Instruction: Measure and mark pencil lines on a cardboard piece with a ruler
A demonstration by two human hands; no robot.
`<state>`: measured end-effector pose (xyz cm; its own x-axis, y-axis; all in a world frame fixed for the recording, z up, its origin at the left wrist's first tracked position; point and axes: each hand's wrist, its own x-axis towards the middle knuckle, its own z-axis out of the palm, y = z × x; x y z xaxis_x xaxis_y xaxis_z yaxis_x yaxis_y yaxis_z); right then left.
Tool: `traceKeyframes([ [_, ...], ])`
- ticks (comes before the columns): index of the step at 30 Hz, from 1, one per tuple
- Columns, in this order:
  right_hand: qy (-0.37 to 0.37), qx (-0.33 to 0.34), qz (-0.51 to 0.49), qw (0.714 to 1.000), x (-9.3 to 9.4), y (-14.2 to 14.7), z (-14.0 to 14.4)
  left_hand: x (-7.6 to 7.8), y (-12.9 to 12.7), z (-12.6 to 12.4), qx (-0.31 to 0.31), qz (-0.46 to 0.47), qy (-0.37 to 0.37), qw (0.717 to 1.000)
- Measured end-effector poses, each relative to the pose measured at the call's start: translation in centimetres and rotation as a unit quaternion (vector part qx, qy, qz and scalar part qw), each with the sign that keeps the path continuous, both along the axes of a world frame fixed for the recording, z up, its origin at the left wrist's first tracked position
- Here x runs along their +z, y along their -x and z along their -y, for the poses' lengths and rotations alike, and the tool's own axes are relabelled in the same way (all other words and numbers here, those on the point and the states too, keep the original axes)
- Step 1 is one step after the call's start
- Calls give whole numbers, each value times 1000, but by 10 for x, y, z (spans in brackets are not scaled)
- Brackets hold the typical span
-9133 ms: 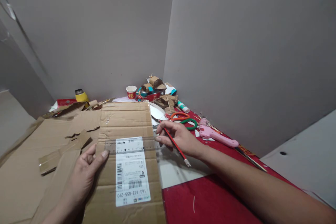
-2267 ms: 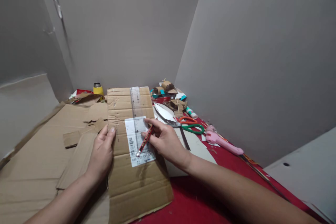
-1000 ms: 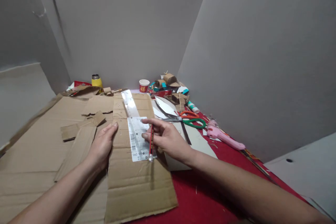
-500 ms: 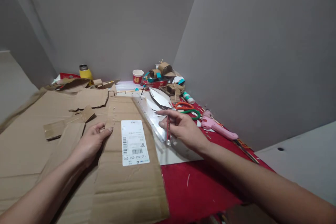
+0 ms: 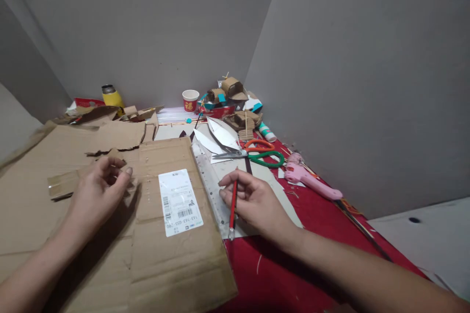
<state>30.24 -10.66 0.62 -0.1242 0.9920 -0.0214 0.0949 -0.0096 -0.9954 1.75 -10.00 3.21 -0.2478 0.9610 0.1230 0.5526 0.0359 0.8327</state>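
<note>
on the brown corrugated cardboard sheet (image 5: 172, 254) with a white barcoded shipping label (image 5: 178, 202) stuck to its middle, left hand (image 5: 98, 195) rested at the sheet's left edge, fingers curled loosely inward over a small torn cardboard scrap (image 5: 62, 185), grasping nothing that could be made out. just right of the sheet, right hand (image 5: 253, 200) pinched a red pencil (image 5: 232, 207) between thumb and fingers, metal-capped end pointing toward the wearer, fingertips touching the clear plastic ruler (image 5: 211, 188). lay along the sheet's right edge, that ruler, slanting away toward the far wall, partly over a pale grey card (image 5: 273, 193) on the red tablecloth (image 5: 293, 274). beyond the right hand, orange-and-green-handled scissors (image 5: 257, 152) beside white leaf-shaped paper cutouts (image 5: 220, 133), then a pink hot glue gun (image 5: 308, 180) near the grey partition wall (image 5: 348, 83). farther back, a red-and-white paper cup (image 5: 190, 100), a heap of small cardboard models with teal trim (image 5: 229, 100), and a white glue tube with a green cap (image 5: 266, 133). at the far left, a yellow flask with a metal top (image 5: 111, 96) behind more torn cardboard pieces (image 5: 117, 134), well apart from both hands.
</note>
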Motion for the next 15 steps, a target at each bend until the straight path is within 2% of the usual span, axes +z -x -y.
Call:
traceKeyframes([
  [2, 17, 9, -4, 1000, -1, 2, 4, 6, -10, 5, -26, -71, -36, 997],
  [6, 26, 34, -7, 999, -2, 5, 13, 15, -41, 12, -148, -141, -36, 978],
  [9, 11, 15, -9, 1000, -2, 7, 17, 17, -55, 5, -216, -157, -16, 964],
  [12, 3, 1, -7, 1000, -3, 8, 19, 12, -57, -4, -241, -195, 8, 951],
  [15, 24, 47, -1, 999, -7, 8, 21, -7, -62, 1, -288, -267, -38, 919],
])
